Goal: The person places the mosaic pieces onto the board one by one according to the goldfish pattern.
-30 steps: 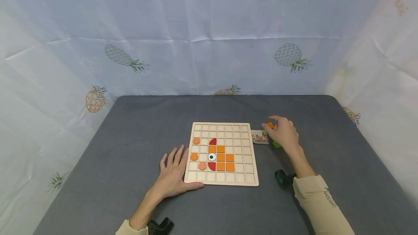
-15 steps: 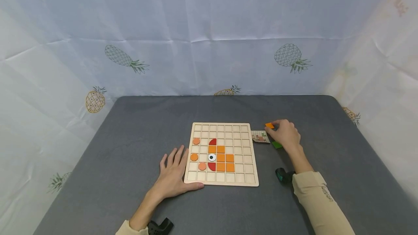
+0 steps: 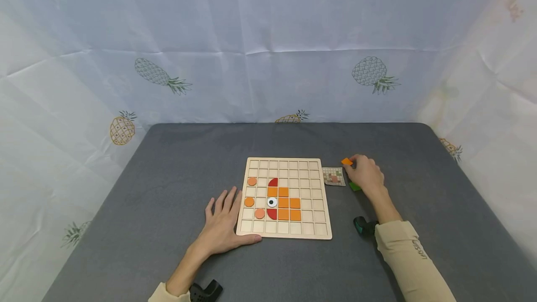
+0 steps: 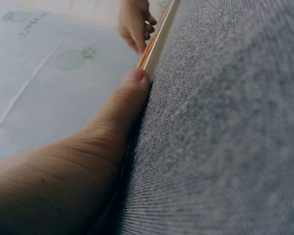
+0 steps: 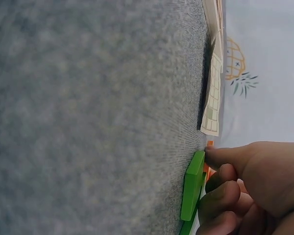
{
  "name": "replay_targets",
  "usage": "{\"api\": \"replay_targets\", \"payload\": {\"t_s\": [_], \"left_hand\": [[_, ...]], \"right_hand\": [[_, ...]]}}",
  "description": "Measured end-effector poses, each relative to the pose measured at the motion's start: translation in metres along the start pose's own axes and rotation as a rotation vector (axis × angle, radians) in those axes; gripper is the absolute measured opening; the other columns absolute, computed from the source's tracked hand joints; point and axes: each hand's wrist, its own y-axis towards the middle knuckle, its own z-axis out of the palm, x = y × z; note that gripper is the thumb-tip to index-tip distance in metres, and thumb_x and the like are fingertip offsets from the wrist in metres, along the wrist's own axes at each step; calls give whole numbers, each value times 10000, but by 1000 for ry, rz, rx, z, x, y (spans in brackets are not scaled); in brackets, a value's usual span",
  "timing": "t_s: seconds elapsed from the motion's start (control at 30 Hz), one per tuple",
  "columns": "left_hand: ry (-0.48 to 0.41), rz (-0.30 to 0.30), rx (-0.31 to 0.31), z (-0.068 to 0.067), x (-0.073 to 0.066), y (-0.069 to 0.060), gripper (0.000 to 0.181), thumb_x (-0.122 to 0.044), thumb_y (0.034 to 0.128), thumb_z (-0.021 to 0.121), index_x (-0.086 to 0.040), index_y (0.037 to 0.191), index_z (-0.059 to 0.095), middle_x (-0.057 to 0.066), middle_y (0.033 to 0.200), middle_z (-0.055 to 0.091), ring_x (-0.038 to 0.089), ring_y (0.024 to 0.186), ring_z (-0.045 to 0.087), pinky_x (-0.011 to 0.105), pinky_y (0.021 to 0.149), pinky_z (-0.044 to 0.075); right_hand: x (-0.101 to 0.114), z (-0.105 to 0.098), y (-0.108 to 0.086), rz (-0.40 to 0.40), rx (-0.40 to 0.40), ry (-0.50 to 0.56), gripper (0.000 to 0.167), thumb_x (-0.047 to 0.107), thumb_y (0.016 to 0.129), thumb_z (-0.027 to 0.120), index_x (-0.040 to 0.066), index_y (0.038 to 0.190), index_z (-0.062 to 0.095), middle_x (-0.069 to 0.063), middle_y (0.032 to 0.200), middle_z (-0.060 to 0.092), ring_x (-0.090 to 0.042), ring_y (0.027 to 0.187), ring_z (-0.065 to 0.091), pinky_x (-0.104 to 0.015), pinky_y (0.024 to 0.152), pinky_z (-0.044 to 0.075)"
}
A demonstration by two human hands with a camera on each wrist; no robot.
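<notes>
My left hand (image 3: 222, 227) lies spread beside a pale wooden grid board (image 3: 310, 232), its fingers along the left side and its thumb (image 4: 134, 76) against the front edge. On the board are several orange square tiles (image 3: 283, 202), orange discs (image 3: 252, 181), two red quarter-round tiles (image 3: 272, 213) and a white eye disc (image 3: 271, 202). Right of the board, my right hand (image 3: 366, 175) pinches an orange tile (image 3: 347, 161) between thumb and forefinger, its other fingers curled. Under that hand lies a green tile (image 5: 192, 188), partly hidden in the head view.
A small printed pattern card (image 3: 333, 176) lies between the board and my right hand, one end curling up in the right wrist view. A grey cloth covers the table (image 3: 189, 162). Behind it hangs a white sheet (image 3: 251, 83) with pineapple prints.
My right hand has come slightly down and right, and the orange tile has turned a little at its fingertips. My left hand and the tiles on the board keep their places.
</notes>
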Motion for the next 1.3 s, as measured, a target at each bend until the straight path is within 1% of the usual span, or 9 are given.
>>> {"api": "replay_targets", "payload": {"t_s": [0.2, 0.4, 0.47, 0.53, 0.67, 0.73, 0.87, 1.07, 1.3], "left_hand": [[0, 0, 2, 1, 1, 0, 1265, -743, 727, 749, -74, 1644, 191, 221, 1700, 184, 470, 1559, 142, 707, 1176, 54], [-6, 7, -12, 2, 2, 0, 1259, -741, 728, 750, -73, 1642, 199, 221, 1699, 189, 467, 1557, 145, 701, 1176, 50], [-7, 11, -16, 2, 2, 0, 1257, -742, 728, 749, -72, 1641, 203, 221, 1699, 191, 466, 1555, 147, 699, 1176, 50], [-8, 13, -20, 2, 2, 0, 1255, -738, 726, 753, -70, 1639, 210, 223, 1697, 196, 468, 1553, 153, 701, 1172, 52], [-1, -3, 4, 2, 3, 0, 1267, -746, 728, 742, -85, 1649, 176, 212, 1709, 159, 455, 1564, 125, 695, 1180, 35], [0, -13, 19, 1, 3, 0, 1273, -751, 729, 734, -94, 1653, 155, 204, 1716, 137, 448, 1572, 106, 693, 1185, 24], [-1, -6, 10, 1, 2, 1, 1277, -759, 723, 739, -89, 1650, 172, 211, 1711, 158, 455, 1567, 122, 697, 1179, 38], [-1, 21, -32, 3, 2, 0, 1270, -780, 716, 739, -72, 1636, 224, 228, 1689, 216, 472, 1546, 166, 707, 1166, 63], [7, -3, -2, 1, 1, 0, 1263, -743, 721, 752, -77, 1643, 201, 214, 1701, 193, 460, 1560, 145, 705, 1177, 55]], "right_hand": [[-3, 2, 0, -29, 41, 6, 437, 216, 1062, 539, -80, 1383, 560, -317, 1135, 705, -169, 481, 461, -279, 437, 352], [-1, -1, -1, -48, 14, 18, 441, 216, 1068, 534, -76, 1397, 554, -308, 1132, 706, -214, 559, 555, -304, 461, 381], [0, -2, -3, -59, 1, 24, 442, 218, 1066, 539, -72, 1400, 553, -285, 1058, 720, -208, 553, 550, -305, 455, 379], [2, -3, -5, -74, -9, 35, 444, 223, 1065, 543, -65, 1404, 554, -239, 904, 718, -194, 505, 499, -298, 438, 351], [9, -4, -11, -135, -7, 57, 441, 222, 1060, 557, -48, 1408, 556, -107, 630, 597, -141, 426, 387, -266, 407, 296], [13, -3, -13, -173, 5, 65, 437, 225, 1058, 564, -34, 1409, 559, -67, 570, 546, -131, 407, 357, -252, 399, 273], [22, -1, -18, -239, 30, 79, 417, 231, 1051, 580, 3, 1400, 579, -29, 550, 536, -123, 407, 353, -237, 401, 244], [37, 4, -25, -318, 67, 88, 396, 226, 1042, 602, 20, 1381, 607, 21, 490, 376, -121, 402, 276, -233, 410, 214], [57, 11, -37, -364, 75, 74, 380, 198, 1003, 662, 25, 1341, 640, 9, 529, 423, -130, 444, 343, -245, 443, 252]]}}
